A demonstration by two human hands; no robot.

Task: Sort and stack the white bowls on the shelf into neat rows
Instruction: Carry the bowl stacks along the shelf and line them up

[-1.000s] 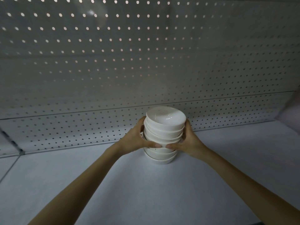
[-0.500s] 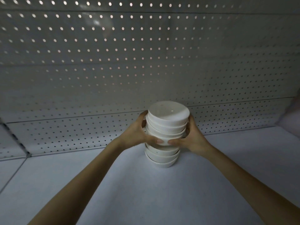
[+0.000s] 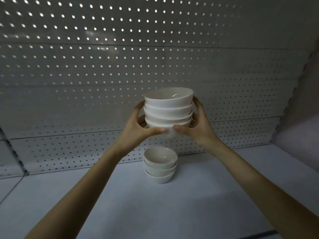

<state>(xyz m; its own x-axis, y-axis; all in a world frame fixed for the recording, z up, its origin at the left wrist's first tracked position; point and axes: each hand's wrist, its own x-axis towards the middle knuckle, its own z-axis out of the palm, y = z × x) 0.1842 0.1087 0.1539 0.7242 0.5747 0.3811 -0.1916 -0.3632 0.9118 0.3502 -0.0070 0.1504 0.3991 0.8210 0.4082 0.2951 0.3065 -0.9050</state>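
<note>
A stack of four white bowls [image 3: 168, 109] hangs above, and apart from, a three-bowl stack [image 3: 160, 167] on the shelf [image 3: 155, 213]. The left hand [image 3: 136, 130] and right hand [image 3: 200, 126] grip its sides, fingers [image 3: 198, 104] curled around it, thumbs nearly meeting in front.

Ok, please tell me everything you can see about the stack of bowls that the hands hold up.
The held stack is about four white bowls, nested upright. They are glossy like glazed ceramic, with a glint of light inside the top one. It hangs in the air above a second stack of three bowls standing on the shelf, apart from it. The left hand grips its left side and the right hand its right, thumbs pressing the lowest bowl's front.
</note>
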